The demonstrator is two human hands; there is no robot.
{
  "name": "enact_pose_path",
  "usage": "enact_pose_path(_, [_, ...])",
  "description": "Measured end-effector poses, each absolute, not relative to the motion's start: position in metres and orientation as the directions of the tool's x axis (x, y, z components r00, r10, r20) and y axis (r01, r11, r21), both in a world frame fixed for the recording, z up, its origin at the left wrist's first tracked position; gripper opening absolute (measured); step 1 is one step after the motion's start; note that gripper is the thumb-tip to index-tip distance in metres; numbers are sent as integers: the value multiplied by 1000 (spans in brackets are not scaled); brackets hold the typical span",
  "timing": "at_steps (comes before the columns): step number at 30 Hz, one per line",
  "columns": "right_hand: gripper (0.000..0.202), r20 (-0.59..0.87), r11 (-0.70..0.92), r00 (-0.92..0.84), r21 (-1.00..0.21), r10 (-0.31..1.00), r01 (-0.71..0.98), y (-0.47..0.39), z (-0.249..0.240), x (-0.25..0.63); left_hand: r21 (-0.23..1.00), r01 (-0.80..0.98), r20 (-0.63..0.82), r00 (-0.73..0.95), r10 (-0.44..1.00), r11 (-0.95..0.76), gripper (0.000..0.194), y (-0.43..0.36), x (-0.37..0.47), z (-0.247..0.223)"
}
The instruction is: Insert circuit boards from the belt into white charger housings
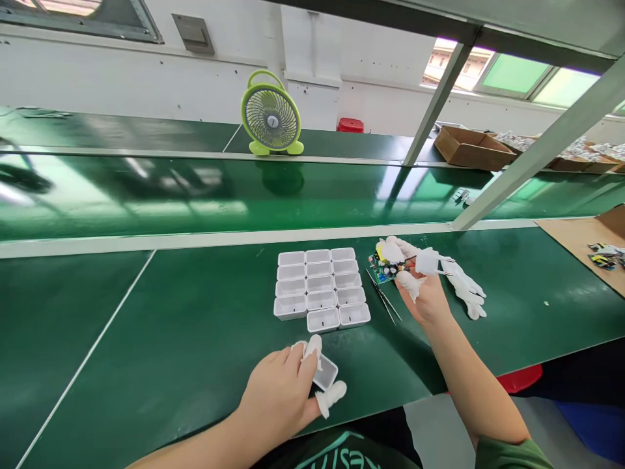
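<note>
My left hand (283,387), with white covers on some fingertips, is at the near edge of the bench. It grips a small white plastic box (326,374) between its fingers and thumb. My right hand (424,293), its fingertips also covered in white, holds a green circuit board (383,268) crowded with components. Against that palm lies a white plug piece (428,261) with metal prongs; whether it is wired to the board I cannot tell. Metal tweezers (384,298) lie just left of this hand. Between the hands, farther back, stand several white plastic boxes (321,300) in rows.
A white glove (463,284) lies right of my right hand. Cardboard (581,244) with small wired parts is at the far right. A slanted metal post (537,146) rises from the bench. A green fan (271,120) and a cardboard box (471,150) stand behind.
</note>
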State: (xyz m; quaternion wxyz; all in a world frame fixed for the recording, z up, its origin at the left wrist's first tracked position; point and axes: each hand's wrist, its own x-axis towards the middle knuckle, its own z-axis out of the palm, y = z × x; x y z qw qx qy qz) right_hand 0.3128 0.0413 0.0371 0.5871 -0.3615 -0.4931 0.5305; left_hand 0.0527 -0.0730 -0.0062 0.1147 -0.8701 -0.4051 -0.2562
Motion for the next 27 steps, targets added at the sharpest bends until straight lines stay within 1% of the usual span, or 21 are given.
enact_pose_path(1, [75, 195, 175, -51, -948, 979, -265, 41, 37, 313, 31, 764, 519, 539, 664, -644, 38, -74, 54, -11])
enact_pose_path(2, [75, 195, 175, -49, -949, 980, -262, 41, 36, 313, 70, 759, 487, 540, 687, -647, 39, -75, 55, -16])
enact_pose_path(4, [75, 188, 171, -46, -952, 981, -252, 40, 36, 313, 191, 736, 416, 538, 733, -649, 51, -75, 55, -21])
enact_pose_path(6, [76, 180, 163, -48, -956, 983, -245, 39, 37, 312, 367, 679, 354, 529, 771, -635, 66, -73, 55, -20])
enact_pose_path(7, [77, 176, 160, -47, -956, 983, -245, 38, 38, 311, 480, 636, 309, 523, 795, -605, 69, -72, 55, -17])
enact_pose_path(8, [77, 175, 159, -45, -956, 984, -245, 37, 39, 310, 600, 581, 249, 518, 819, -550, 69, -72, 55, -12])
enact_pose_path(10, [77, 183, 165, -53, -955, 982, -248, 34, 41, 309, 822, 440, 98, 516, 851, -362, 60, -70, 53, 0])
enact_pose_path(12, [75, 183, 158, -77, -954, 980, -255, 31, 41, 306, 960, 225, 23, 538, 843, -169, 56, -68, 50, 12])
enact_pose_path(13, [75, 181, 151, -94, -954, 979, -258, 29, 41, 305, 989, 114, 15, 555, 831, -94, 56, -67, 48, 16])
enact_pose_path(15, [77, 191, 147, -148, -953, 970, -264, 23, 38, 302, 999, -43, 33, 581, 813, -10, 56, -64, 45, 21])
enact_pose_path(16, [78, 214, 158, -184, -948, 960, -276, 18, 35, 300, 998, -65, 50, 571, 819, -15, 54, -63, 43, 22])
enact_pose_path(17, [78, 247, 177, -222, -939, 943, -294, 14, 32, 298, 997, -47, 78, 540, 838, -63, 54, -61, 42, 22])
enact_pose_path(19, [81, 319, 215, -278, -913, 906, -346, 2, 25, 291, 968, 79, 179, 439, 880, -236, 56, -58, 40, 20])
enact_pose_path(21, [82, 342, 217, -309, -901, 887, -375, -9, 20, 284, 879, 240, 311, 368, 876, -413, 63, -55, 39, 18])
enact_pose_path(22, [82, 341, 207, -329, -901, 881, -381, -14, 18, 281, 830, 298, 360, 359, 861, -472, 66, -54, 38, 18])
enact_pose_path(24, [82, 343, 195, -364, -901, 866, -387, -21, 15, 275, 759, 354, 425, 368, 827, -547, 68, -53, 37, 18])
enact_pose_path(27, [83, 353, 210, -379, -905, 855, -369, -25, 15, 271, 708, 373, 467, 388, 794, -599, 65, -53, 35, 19])
